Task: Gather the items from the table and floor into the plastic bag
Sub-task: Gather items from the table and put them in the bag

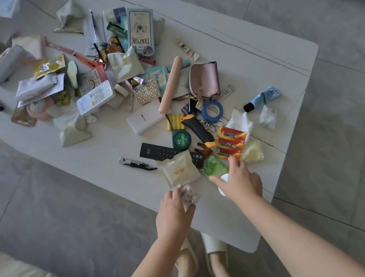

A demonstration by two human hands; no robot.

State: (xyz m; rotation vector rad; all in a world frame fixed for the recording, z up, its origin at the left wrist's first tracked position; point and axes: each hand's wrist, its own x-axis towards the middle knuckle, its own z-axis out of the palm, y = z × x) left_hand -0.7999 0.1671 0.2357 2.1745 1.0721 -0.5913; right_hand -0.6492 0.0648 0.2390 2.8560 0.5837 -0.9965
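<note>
1. Our left hand (174, 207) pinched a small clear packet (190, 196) with something mottled inside, at the worktop (246, 51) edge just below the cream sachet (179, 171). Fingers curled round it; looked light, crinkly, slippery film.
2. Our right hand (239, 181) lay spread, fingers fairly straight, over a white round thing (224, 177) just right of the sachet, touching the green packet (216, 167). We couldn't tell if it gripped anything.
3. Plastic bag: not visible to us. Nearly everything was on the worktop, so we judged the task barely begun.
4. Handling, as judged:
   - Sachet and green packet: soft, light; pinch by a sealed edge.
   - Battery packs (231, 141), above-right of the sachet: dense, stiff card; grip across the width.
   - Utility knife (197, 128) above the sachet and corkscrew (136, 163) to its left: rigid, heavier; take by the handle, away from the points.
   - Black remote (156, 151), partly under the sachet: smooth, stiff; lift the sachet first.
   - Power bank (145, 119), up-left of the sachet: heaviest, slick; wrap the whole hand round it.
</note>
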